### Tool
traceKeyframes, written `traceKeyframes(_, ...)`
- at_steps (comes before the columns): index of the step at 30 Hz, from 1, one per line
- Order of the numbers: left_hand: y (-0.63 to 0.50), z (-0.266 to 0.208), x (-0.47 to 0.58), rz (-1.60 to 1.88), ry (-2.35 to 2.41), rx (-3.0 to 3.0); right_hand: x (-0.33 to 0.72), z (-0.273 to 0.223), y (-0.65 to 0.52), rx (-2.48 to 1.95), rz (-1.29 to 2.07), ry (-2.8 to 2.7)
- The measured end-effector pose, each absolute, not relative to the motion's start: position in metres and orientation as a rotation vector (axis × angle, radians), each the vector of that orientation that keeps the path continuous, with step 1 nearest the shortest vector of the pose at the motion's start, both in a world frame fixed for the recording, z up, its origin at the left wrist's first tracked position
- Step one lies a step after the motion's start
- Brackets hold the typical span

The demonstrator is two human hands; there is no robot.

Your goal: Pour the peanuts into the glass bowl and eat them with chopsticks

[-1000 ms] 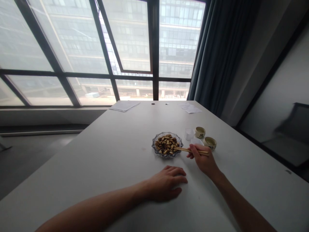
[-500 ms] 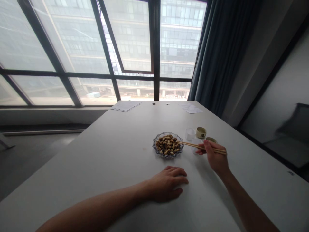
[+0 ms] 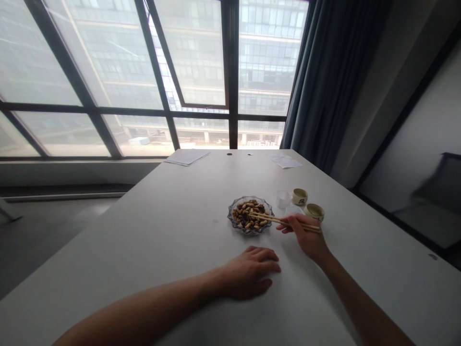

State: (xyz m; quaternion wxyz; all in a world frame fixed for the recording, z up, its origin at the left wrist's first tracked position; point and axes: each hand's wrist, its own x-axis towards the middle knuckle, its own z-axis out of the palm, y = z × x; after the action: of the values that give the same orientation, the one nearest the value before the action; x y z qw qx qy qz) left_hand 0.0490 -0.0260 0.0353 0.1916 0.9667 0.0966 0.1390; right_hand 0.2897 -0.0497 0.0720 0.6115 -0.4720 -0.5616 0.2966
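Observation:
My right hand [image 3: 306, 236] grips a pair of wooden chopsticks [image 3: 277, 220] whose tips reach into the pile of peanuts [image 3: 248, 213] on a small glass dish [image 3: 265, 224]. My left hand [image 3: 250, 272] lies flat, palm down, on the white table [image 3: 162, 230] in front of the dish and holds nothing. Just right of the dish stand two clear plastic cups [image 3: 283, 198] and two small cream ceramic cups [image 3: 299, 196], the nearer one [image 3: 314, 211] close behind my right hand.
Sheets of paper [image 3: 187, 157] lie at the table's far left edge, and more paper [image 3: 286, 162] at the far right. A large window and a grey curtain [image 3: 324, 81] stand beyond the table. The floor drops away to the left.
My right hand drew the chopsticks back to the right over the cups, then returned left; their tips now sit among the peanuts again. My left hand has stayed put.

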Motion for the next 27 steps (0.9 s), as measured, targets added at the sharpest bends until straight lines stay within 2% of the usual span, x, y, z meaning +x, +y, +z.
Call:
traceKeyframes(10, -0.026, 0.036, 0.049, 0.389, 0.257, 2.718, 0.27, 0.063, -0.042, -1.071, 0.737, -1.367)
traceKeyframes(19, -0.026, 0.038, 0.049, 0.397, 0.254, 2.724, 0.267, 0.059, -0.044, -1.116, 0.63, -1.338)
traceKeyframes(27, -0.025, 0.037, 0.048, 0.376, 0.258, 2.722, 0.298, 0.085, -0.055, -1.097, 0.465, -1.074)
